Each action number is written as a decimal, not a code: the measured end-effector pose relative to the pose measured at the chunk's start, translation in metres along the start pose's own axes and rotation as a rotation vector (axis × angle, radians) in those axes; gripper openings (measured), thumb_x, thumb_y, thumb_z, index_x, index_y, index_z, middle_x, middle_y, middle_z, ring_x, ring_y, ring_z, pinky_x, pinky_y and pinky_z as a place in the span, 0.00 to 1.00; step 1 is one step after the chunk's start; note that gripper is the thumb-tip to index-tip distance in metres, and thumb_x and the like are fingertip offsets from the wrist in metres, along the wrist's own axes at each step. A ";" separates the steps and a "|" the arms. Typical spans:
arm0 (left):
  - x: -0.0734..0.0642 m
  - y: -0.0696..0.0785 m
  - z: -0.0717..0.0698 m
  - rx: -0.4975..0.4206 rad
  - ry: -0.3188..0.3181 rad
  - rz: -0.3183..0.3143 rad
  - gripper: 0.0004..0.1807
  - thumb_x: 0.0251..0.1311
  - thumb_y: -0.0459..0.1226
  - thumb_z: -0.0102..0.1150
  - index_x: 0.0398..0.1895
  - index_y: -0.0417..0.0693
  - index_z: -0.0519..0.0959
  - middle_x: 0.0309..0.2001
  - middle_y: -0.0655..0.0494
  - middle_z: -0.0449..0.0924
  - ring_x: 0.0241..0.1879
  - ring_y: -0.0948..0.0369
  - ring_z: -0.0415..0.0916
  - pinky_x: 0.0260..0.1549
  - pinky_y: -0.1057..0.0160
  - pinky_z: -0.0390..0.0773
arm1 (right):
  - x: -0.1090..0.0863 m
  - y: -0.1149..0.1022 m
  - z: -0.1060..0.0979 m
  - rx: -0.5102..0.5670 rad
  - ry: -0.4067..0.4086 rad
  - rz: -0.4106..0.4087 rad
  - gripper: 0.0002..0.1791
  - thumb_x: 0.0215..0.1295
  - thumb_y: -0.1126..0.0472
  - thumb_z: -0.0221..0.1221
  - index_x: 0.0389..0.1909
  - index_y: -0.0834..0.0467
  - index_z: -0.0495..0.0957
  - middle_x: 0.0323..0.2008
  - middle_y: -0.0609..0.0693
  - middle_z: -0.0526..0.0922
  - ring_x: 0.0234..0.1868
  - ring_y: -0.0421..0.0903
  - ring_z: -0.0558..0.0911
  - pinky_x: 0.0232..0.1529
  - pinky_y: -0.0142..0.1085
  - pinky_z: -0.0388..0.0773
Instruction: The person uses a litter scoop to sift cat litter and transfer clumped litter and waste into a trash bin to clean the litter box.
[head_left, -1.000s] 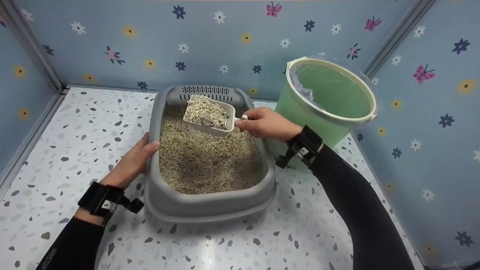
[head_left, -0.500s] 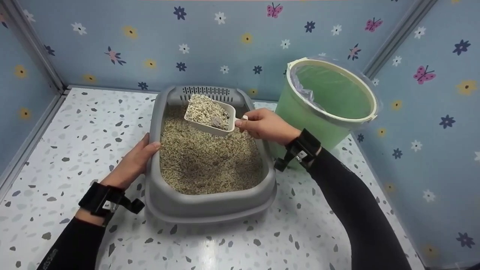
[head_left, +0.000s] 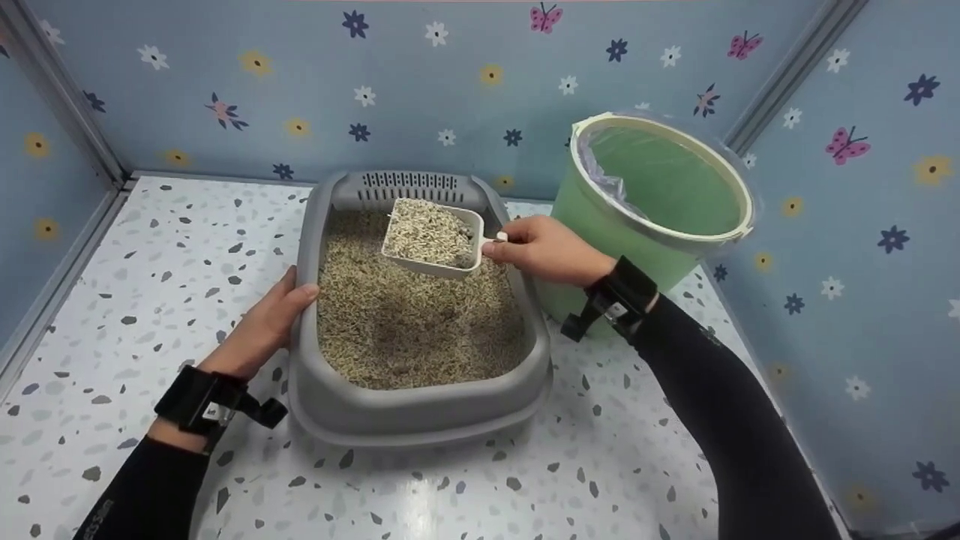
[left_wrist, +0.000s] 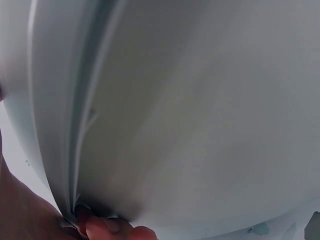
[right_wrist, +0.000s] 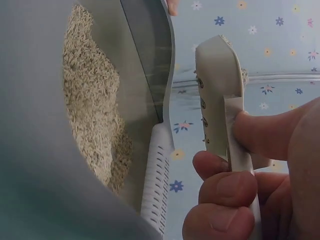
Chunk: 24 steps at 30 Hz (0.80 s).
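Note:
A grey litter box (head_left: 420,414) holds tan pellet litter (head_left: 420,307), darker toward its middle and front. Above the litter, my right hand (head_left: 551,249) grips the handle of a white litter scoop (head_left: 429,268), thumb on top and fingers curled beneath, as the right wrist view also shows. Heaped in the scoop are pale pellets (head_left: 424,231), with a greyish clump near the handle end. My left hand (head_left: 271,313) holds the box's left rim, its thumb over the edge; curled fingertips (left_wrist: 107,227) show under the rim in the left wrist view.
Right of the box stands a light green bin (head_left: 622,232) with a cream rim and a clear plastic liner (head_left: 611,184). Flower-patterned blue walls (head_left: 420,97) enclose the speckled white surface (head_left: 172,262) at the back and sides.
The right hand has moved the scoop slightly right and toward me. Pellets in the scoop have shifted, and the grey clump shows less. The left hand stays on the rim.

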<state>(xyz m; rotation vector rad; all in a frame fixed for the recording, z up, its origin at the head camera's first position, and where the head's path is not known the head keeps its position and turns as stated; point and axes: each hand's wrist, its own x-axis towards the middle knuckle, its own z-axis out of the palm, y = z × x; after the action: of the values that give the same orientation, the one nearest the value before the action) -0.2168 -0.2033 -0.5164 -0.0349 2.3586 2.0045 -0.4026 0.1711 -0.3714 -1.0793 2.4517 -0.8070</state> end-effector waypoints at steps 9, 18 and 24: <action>-0.001 -0.002 0.001 0.002 0.001 -0.010 0.46 0.85 0.62 0.43 0.94 0.66 0.36 0.73 0.29 0.67 0.63 0.37 0.77 0.52 0.47 0.86 | -0.010 0.002 -0.012 -0.054 -0.054 0.013 0.24 0.81 0.41 0.65 0.24 0.48 0.75 0.21 0.40 0.65 0.21 0.40 0.62 0.26 0.35 0.60; -0.001 -0.003 0.000 0.001 -0.001 -0.017 0.46 0.84 0.63 0.42 0.94 0.66 0.35 0.80 0.28 0.61 0.67 0.35 0.74 0.54 0.48 0.85 | -0.012 -0.003 -0.015 -0.075 -0.099 -0.010 0.26 0.80 0.40 0.65 0.23 0.47 0.73 0.21 0.41 0.65 0.21 0.41 0.62 0.26 0.37 0.60; -0.002 -0.005 0.000 -0.015 -0.015 -0.010 0.47 0.84 0.62 0.43 0.94 0.65 0.34 0.83 0.29 0.56 0.70 0.33 0.72 0.54 0.46 0.84 | -0.007 -0.007 -0.004 -0.070 -0.135 -0.033 0.29 0.79 0.37 0.65 0.21 0.46 0.67 0.20 0.40 0.64 0.21 0.40 0.62 0.27 0.37 0.61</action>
<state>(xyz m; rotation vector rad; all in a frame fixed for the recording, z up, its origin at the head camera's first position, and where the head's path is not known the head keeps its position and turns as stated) -0.2146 -0.2038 -0.5216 -0.0318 2.3301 2.0101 -0.3958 0.1742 -0.3633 -1.1624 2.3708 -0.6404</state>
